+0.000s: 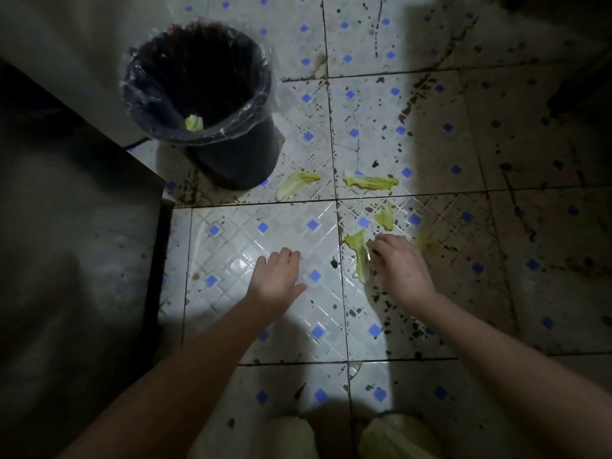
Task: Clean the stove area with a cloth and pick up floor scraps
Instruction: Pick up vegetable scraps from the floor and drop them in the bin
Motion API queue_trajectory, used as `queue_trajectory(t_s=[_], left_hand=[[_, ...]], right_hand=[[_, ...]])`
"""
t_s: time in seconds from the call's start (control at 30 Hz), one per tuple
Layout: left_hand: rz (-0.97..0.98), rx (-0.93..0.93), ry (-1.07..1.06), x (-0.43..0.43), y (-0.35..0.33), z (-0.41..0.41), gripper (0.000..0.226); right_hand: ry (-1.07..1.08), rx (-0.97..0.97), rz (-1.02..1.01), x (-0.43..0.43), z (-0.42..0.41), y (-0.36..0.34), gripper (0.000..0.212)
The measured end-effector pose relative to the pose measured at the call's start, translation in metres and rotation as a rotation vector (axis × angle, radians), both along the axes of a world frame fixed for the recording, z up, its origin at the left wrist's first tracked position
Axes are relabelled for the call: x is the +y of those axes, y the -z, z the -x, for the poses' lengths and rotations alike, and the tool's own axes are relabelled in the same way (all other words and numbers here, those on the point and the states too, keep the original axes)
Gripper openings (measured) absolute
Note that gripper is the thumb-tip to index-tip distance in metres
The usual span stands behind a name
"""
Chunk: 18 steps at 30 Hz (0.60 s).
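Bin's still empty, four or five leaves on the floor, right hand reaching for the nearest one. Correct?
Not quite: the head view shows one leaf scrap already inside the bin. The rest holds: several leaves lie on the floor, and the right hand is at the nearest leaf.

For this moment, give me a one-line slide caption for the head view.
Right hand reaches a cabbage leaf on the tiled floor; left hand hovers open; lined bin nearby.

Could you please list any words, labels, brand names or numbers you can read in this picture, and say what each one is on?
None: no readable text appears on the bin, its plastic liner, the floor tiles or the dark cabinet.
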<state>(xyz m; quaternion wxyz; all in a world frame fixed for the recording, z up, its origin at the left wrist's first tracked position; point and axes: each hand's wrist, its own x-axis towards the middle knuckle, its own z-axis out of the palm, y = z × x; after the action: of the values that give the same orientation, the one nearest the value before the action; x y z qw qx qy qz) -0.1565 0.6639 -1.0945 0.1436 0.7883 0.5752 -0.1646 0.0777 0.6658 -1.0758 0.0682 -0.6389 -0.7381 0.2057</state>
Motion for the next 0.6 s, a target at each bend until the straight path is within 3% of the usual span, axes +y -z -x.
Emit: queue_trajectory(t_s=[0.1,0.37,0.6], left_hand=[[-0.033,-0.025,-0.021,-0.001,0.007,-0.002,0.06],[-0.062,-0.099,-0.027,0.003,0.008,-0.008,0.03],[0.008,-0.061,-0.003,0.004,0.01,-0.014,0.021]], right_hand=[[-0.025,0.011,-0.037,0.0,0.002,0.007,0.033],[-0.034,0.03,-0.05,0.0,-0.001,0.018,0.032],[-0.036,0.014,-0.007,0.0,-0.005,0.014,0.027]])
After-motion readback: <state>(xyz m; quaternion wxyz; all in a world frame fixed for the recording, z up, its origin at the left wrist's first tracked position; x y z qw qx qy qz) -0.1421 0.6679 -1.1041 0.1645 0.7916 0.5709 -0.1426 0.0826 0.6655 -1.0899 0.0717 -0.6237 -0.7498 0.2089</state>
